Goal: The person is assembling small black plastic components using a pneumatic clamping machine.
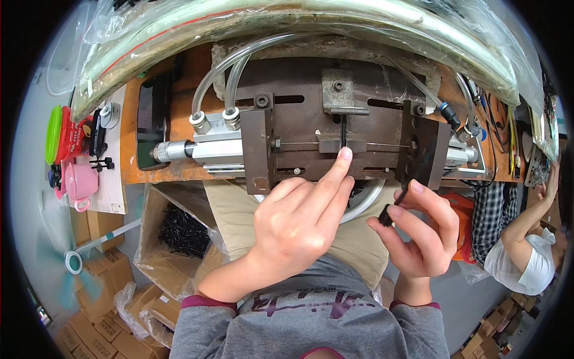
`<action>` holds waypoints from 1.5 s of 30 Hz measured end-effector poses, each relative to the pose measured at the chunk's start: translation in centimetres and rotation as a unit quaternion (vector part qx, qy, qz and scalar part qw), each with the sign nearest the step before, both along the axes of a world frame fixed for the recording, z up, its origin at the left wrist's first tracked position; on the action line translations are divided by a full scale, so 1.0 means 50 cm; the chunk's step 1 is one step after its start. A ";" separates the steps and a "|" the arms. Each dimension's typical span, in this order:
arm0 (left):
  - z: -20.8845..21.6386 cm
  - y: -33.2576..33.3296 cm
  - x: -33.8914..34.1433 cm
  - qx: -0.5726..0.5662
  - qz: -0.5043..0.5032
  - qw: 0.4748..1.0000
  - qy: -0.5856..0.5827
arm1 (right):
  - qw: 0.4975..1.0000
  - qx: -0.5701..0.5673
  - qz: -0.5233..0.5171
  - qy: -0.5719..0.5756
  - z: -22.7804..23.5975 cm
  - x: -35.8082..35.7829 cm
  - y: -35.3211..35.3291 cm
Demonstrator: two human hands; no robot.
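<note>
My left hand [299, 218] reaches over the front of a dark metal fixture [299, 163], its index finger stretched out. That fingertip touches the near end of a slim black part [344, 127] lying across a small metal block in the fixture's middle. Thin rods [296, 143] run to this block from both sides. Nothing is gripped by the left hand. To the right, in front of the fixture, my right hand [424, 236] pinches a thin black piece [387, 215] with a thicker end between thumb and fingers. Its exact kind cannot be made out.
Silver air cylinders [218, 148] with clear hoses [206, 84] flank the fixture. A phone-like black slab [153, 119] lies left, near a pink cup [82, 182]. Below stands a box of black parts [182, 230]. A fan [73, 262] is at left; another person [523, 257] sits at right.
</note>
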State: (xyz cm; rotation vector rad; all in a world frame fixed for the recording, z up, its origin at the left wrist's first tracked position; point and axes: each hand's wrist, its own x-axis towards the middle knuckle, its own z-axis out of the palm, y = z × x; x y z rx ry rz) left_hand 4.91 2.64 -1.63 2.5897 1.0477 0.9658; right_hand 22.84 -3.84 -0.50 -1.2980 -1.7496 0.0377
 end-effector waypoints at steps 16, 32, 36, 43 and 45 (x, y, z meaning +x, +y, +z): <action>-0.001 0.002 -0.005 0.007 -0.013 1.000 -0.006 | 0.998 -0.041 0.039 -0.035 0.000 -0.019 0.011; -0.004 -0.042 -0.093 -0.174 -0.136 0.975 0.024 | 0.971 -0.124 -0.002 -0.205 0.014 -0.070 0.057; -0.057 -0.062 -0.090 -0.142 -0.162 0.976 0.017 | 0.966 -0.129 0.002 -0.225 0.022 -0.074 0.064; -0.135 -0.113 -0.056 -0.108 -0.196 0.975 -0.004 | 0.970 -0.128 0.001 -0.208 0.012 -0.083 0.055; -0.145 -0.127 -0.054 -0.107 -0.203 0.973 -0.017 | 0.969 -0.145 0.005 -0.198 0.010 -0.086 0.054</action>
